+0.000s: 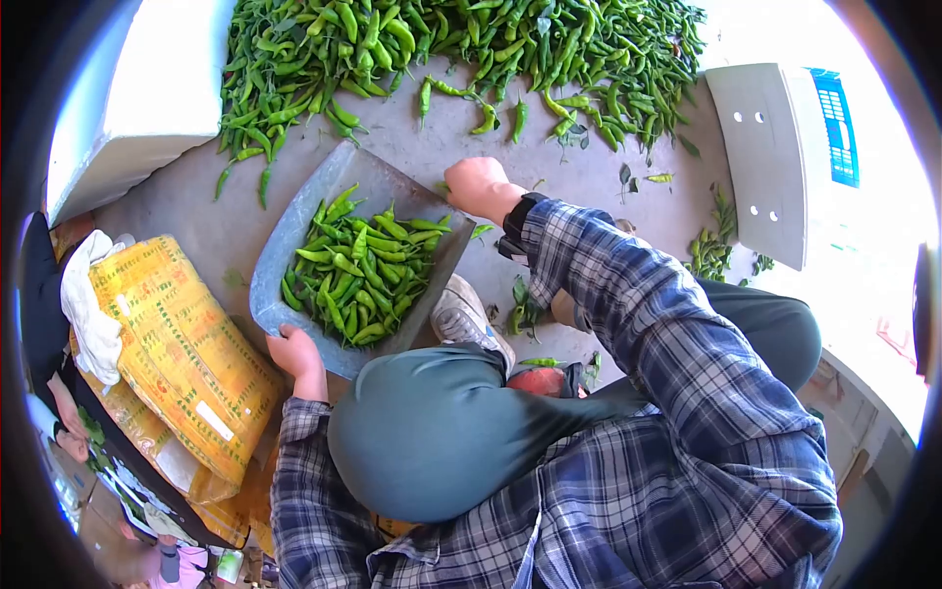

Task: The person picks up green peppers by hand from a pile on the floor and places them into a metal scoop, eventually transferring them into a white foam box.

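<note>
A grey metal scoop [272,257] holds a heap of green peppers [361,270] in front of my knees. At its near left edge, my left hand [297,355] grips the rim with curled fingers. My right hand [478,188] is closed at the scoop's right far corner, with a bit of green showing by its fingers; what it holds is mostly hidden. Beyond the scoop, a large pile of green peppers [471,44] spreads over the floor, with a few loose ones at its near edge.
A white box [147,88] stands at the far left. Yellow printed sacks [186,344] and a white glove [90,309] lie at the left. A pale panel with holes [760,157] and a blue crate [834,128] are at the right. Other people show at the lower left.
</note>
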{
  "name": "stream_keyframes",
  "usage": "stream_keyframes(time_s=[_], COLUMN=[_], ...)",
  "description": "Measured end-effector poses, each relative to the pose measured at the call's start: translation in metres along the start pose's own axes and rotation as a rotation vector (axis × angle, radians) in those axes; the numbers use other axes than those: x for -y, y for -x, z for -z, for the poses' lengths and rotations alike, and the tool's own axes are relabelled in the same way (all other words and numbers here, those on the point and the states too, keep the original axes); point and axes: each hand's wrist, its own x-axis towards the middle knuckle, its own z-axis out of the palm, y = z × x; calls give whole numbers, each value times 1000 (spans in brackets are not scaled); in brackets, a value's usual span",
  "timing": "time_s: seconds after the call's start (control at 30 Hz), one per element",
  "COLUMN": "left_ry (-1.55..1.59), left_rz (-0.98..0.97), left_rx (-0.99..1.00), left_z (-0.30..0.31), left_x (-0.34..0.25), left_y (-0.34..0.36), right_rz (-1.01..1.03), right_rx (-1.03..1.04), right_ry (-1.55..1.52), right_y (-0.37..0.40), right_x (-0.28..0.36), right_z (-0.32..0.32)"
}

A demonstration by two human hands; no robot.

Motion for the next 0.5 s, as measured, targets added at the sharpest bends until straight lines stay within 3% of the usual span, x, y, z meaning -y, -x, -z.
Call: stream_keyframes(time_s=[0.07,0.13,0.17,0.23,0.27,0.33,0.4,0.5], left_ry=[22,-58,-58,-17,-17,-33,-17,-3], left_rz=[-3,28,25,-25,-25,-27,-10,6], left_rx=[-4,35,38,20,21,23,22,14], left_z=[-2,-1,-2,-1,-1,-1,0,-1], left_x=[4,10,10,7,6,6,5,-2], left_y=[-2,-5,-5,-4,-4,-3,-2,-1], right_rz=[-32,122,118,168,168,-31,-89,-63], right_rx=[-45,-87,-88,30,30,-372,-183,-53], right_ry=[-86,-380,-382,-945,-945,-526,-398,-454], right_y=[0,11,20,35,31,18,27,47], right_x=[8,26,34,46,39,9,-17,-23], right_z=[13,30,37,42,36,4,-17,-46])
